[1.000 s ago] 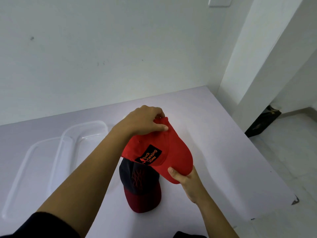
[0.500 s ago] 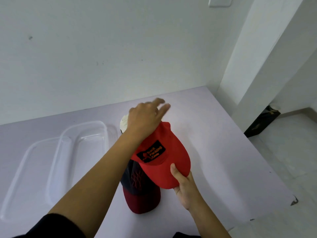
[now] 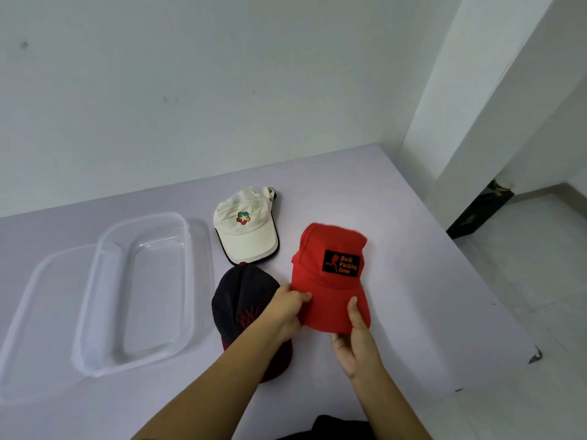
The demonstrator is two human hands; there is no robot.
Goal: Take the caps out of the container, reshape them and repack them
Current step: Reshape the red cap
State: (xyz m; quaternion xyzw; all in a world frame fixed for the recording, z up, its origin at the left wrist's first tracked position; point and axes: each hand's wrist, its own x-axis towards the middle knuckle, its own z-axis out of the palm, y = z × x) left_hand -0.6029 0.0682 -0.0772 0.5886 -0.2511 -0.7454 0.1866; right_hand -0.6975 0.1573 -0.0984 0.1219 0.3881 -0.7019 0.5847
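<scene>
A red cap (image 3: 328,290) with a black "Back Packing Gear" patch is held by its brim over the table, crown pointing away from me. My left hand (image 3: 286,308) pinches the brim's left edge. My right hand (image 3: 357,341) grips the brim's front edge, thumb on top. A black cap with a dark red brim (image 3: 243,300) lies on the table just left of it, partly under my left forearm. A cream cap (image 3: 246,230) with a coloured logo lies behind that. The clear plastic container (image 3: 95,312) stands at the left with nothing in it.
The clear lid (image 3: 28,312) lies left of the container, partly under it. The pale table (image 3: 413,281) ends at a wall behind and at an edge on the right, where the floor and a dark object (image 3: 479,211) show.
My left hand left the cap's crown and came down to pinch the brim. The red cap dropped lower and turned its patch toward me. The cream cap behind came into sight.
</scene>
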